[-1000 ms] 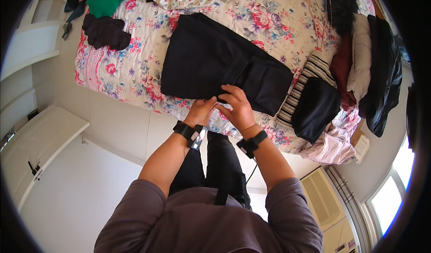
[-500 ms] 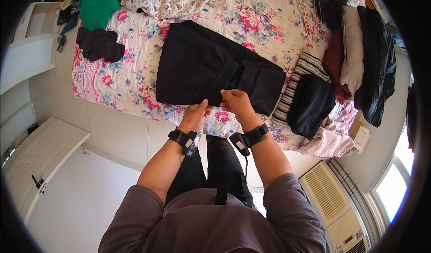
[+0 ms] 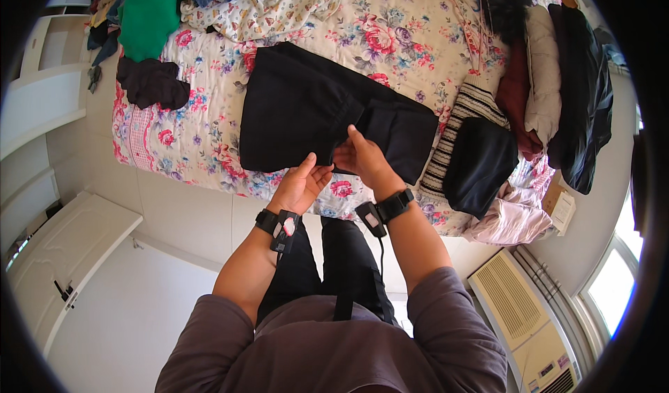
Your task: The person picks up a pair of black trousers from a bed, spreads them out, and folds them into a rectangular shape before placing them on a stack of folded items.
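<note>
A black folded garment (image 3: 293, 114) with a gathered, elastic-looking band lies on the floral bedspread, close to the bed's near edge. My left hand (image 3: 301, 189) is at its near edge, palm turned up and fingers apart, with nothing held in them. The left thumb tip reaches the garment's lower border. Just to the right, my right hand (image 3: 364, 162) has its thumb over the band and its fingers curled at the cloth's edge, holding the fabric loosely. Part of the right fingers' grip is hidden by the cloth.
A black folded piece (image 3: 481, 166) rests on a striped knit (image 3: 453, 132) at the right, beside a grey puffer garment (image 3: 543, 72). At the far left lie a crumpled dark cloth (image 3: 153, 83) and a green garment (image 3: 148, 17). An air conditioner (image 3: 512, 306) stands lower right.
My left hand has opened and drawn slightly back from the garment's edge. My right thumb has lifted higher along the band. The whole scene has shifted slightly with the head.
</note>
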A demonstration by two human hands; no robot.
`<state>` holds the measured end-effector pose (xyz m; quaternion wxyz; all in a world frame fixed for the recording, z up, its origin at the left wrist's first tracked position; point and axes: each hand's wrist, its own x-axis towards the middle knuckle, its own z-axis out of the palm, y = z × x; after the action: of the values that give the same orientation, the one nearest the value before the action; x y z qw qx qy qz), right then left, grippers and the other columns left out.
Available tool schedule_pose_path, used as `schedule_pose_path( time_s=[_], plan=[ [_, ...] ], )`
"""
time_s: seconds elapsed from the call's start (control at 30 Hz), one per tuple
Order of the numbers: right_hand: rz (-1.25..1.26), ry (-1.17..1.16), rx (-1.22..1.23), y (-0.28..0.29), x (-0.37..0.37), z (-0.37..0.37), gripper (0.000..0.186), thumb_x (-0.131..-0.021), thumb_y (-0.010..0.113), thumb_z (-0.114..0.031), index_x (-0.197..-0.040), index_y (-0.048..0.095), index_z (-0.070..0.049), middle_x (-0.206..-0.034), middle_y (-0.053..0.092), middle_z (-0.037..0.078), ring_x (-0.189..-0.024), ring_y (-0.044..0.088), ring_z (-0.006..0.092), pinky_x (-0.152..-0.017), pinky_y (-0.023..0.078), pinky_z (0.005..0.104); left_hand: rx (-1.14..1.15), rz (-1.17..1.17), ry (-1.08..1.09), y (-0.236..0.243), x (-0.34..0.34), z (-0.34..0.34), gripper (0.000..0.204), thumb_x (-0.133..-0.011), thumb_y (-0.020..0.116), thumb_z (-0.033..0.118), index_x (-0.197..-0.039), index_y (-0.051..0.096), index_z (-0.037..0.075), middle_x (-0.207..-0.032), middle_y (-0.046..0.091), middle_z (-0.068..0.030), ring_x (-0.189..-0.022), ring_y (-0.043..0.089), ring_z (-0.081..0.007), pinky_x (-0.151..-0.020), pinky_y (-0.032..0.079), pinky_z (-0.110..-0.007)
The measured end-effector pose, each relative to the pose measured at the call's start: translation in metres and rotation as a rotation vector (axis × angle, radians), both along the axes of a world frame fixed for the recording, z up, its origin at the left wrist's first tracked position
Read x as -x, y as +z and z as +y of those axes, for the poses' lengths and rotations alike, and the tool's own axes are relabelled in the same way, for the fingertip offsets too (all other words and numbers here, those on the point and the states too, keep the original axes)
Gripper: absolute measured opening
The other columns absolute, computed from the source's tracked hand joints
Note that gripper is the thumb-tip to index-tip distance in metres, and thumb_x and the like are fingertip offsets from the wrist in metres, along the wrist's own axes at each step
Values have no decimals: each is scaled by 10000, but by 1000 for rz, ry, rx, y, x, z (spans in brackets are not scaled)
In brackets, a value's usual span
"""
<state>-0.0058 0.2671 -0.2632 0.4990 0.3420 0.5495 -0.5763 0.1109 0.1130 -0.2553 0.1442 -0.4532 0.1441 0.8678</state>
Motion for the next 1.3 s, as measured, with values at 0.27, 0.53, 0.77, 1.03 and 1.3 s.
schedule_pose_path(
  time_s=[0.27, 0.53, 0.77, 1.03, 1.3],
  plan=[
    [450, -82, 212, -33, 44, -7, 57, -928, 674, -86, -944, 635, -124, -813, 619, -59, -706, 569, 65, -634, 433, 216, 277, -47, -246, -45, -27, 14, 155, -944, 720, 215, -888, 625, 106, -963, 694, -60, -1028, 664, -225, -931, 509, -384],
    [459, -25, 10, -43, 63, -6, 83, -930, 651, -96, -1008, 680, -98, -753, 565, -65, -656, 508, 67, -600, 434, 241, 386, -190, -201, -65, -4, 37, 328, -926, 742, 207, -1054, 495, 33, -1236, 587, -162, -1212, 573, -258, -1086, 443, -431],
    [285, -26, 54, -45, 58, -3, 37, -938, 643, -117, -957, 647, -85, -786, 575, -30, -713, 542, 95, -661, 499, 283, 243, -33, 27, -63, 2, 44, 421, -974, 673, 309, -1063, 472, -50, -1294, 523, -228, -1368, 445, -253, -1106, 434, -367],
    [550, 62, -105, -30, 59, -15, 212, -859, 770, -197, -762, 637, -63, -647, 555, -8, -581, 515, 104, -555, 435, 282, 620, 22, -206, -54, -20, 27, 176, -914, 735, 170, -962, 671, 12, -935, 680, -43, -870, 649, -146, -831, 543, -293],
    [545, -43, -311, -59, 39, -9, 268, -835, 786, -199, -768, 625, 5, -608, 505, -1, -596, 465, 92, -567, 412, 308, 944, 31, -441, -78, -23, 33, 284, -878, 751, 192, -1047, 694, -31, -982, 745, -83, -873, 674, -171, -795, 512, -320]
  ],
)
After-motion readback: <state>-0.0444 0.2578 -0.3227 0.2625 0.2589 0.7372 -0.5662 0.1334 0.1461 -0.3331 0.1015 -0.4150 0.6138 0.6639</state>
